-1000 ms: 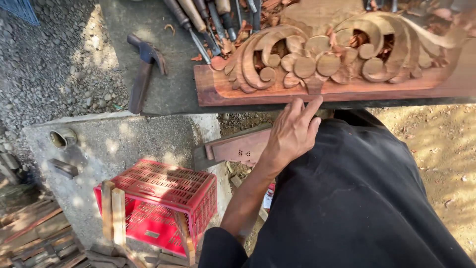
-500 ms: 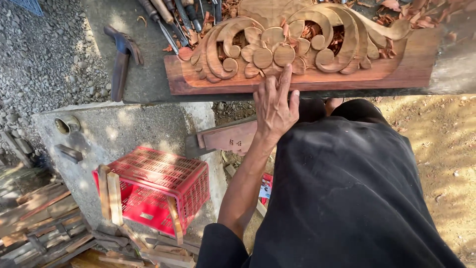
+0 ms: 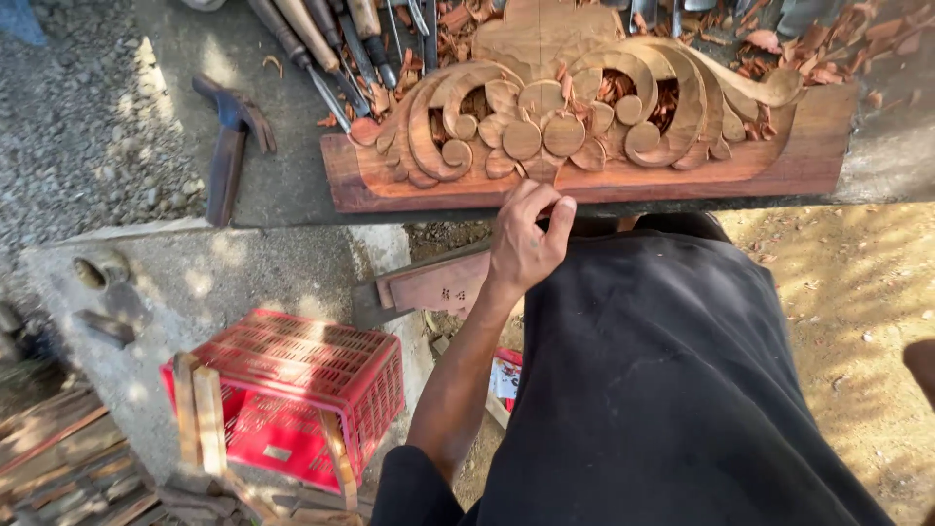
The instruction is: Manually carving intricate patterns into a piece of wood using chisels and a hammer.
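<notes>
A reddish carved wooden panel [image 3: 584,146] with scrolls and round petals lies flat on a grey concrete slab [image 3: 195,44]. My left hand [image 3: 526,244] reaches up from the lower left. Its fingers are curled together right at the panel's near edge, under the middle flower. Nothing shows inside the hand. My right hand is out of view. A black garment [image 3: 682,390] covers my body below the panel.
Several wood-handled chisels [image 3: 321,44] lie at the panel's upper left among red wood chips [image 3: 458,24]. A hammer [image 3: 229,146] rests left of the panel. Below the slab stand a red plastic crate [image 3: 302,385], wooden offcuts [image 3: 438,282] and sandy ground [image 3: 847,292].
My left hand's fingers, spread flat against the panel's edge before, have curled shut. The view has shifted, bringing the panel closer and lower in frame.
</notes>
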